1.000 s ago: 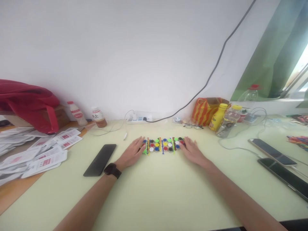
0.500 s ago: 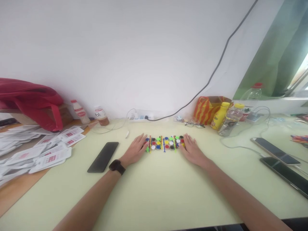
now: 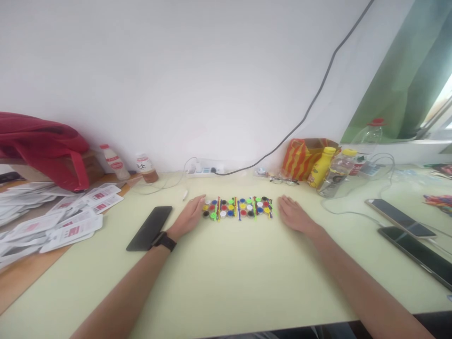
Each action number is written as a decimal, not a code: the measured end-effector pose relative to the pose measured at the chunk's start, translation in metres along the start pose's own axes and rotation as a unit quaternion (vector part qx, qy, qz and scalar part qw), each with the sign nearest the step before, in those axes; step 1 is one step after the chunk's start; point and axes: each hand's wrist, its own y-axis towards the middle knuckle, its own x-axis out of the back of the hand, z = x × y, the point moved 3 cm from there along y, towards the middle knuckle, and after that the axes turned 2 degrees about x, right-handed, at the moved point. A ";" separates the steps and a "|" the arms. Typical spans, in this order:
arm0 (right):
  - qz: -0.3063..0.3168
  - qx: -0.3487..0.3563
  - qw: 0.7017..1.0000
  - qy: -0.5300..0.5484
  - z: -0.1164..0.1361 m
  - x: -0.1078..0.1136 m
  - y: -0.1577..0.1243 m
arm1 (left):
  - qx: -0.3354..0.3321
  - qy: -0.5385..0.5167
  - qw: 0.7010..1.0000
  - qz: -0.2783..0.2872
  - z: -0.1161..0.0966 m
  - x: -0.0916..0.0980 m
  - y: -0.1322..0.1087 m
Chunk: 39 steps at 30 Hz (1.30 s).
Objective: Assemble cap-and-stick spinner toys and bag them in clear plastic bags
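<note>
A block of small round coloured caps [image 3: 237, 208], laid in rows with thin coloured sticks between the columns, lies on the pale green table [image 3: 233, 268]. My left hand [image 3: 189, 216], a black watch on its wrist, rests flat and open just left of the block. My right hand [image 3: 295, 215] lies flat and open a little to the right of it, with a gap between the fingers and the caps. Neither hand holds anything.
A black phone [image 3: 150, 228] lies left of my left hand, white packets [image 3: 67, 221] beyond it. A power strip [image 3: 205, 172], bottles [image 3: 321, 174], an orange bag [image 3: 303, 157] and glasses [image 3: 282, 180] line the wall. Two phones [image 3: 409, 230] lie at right.
Both hands have drawn outward from the ends of the cap block, where their fingers touched it; the left went left, the right went right, and more caps show at each end.
</note>
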 end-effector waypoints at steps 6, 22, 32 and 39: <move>0.023 0.022 0.999 -0.017 0.005 -0.001 -0.001 | -0.009 0.014 1.000 0.007 0.001 -0.001 -0.001; 0.039 0.022 0.998 -0.044 0.007 0.003 -0.004 | 0.017 -0.021 1.000 -0.008 -0.001 0.004 -0.001; 0.045 0.024 0.998 -0.049 0.011 0.006 -0.006 | 0.003 -0.021 0.997 -0.072 0.000 0.008 0.003; 0.050 0.026 0.997 -0.051 0.012 0.006 -0.007 | -0.028 -0.018 0.999 -0.035 -0.001 0.005 0.001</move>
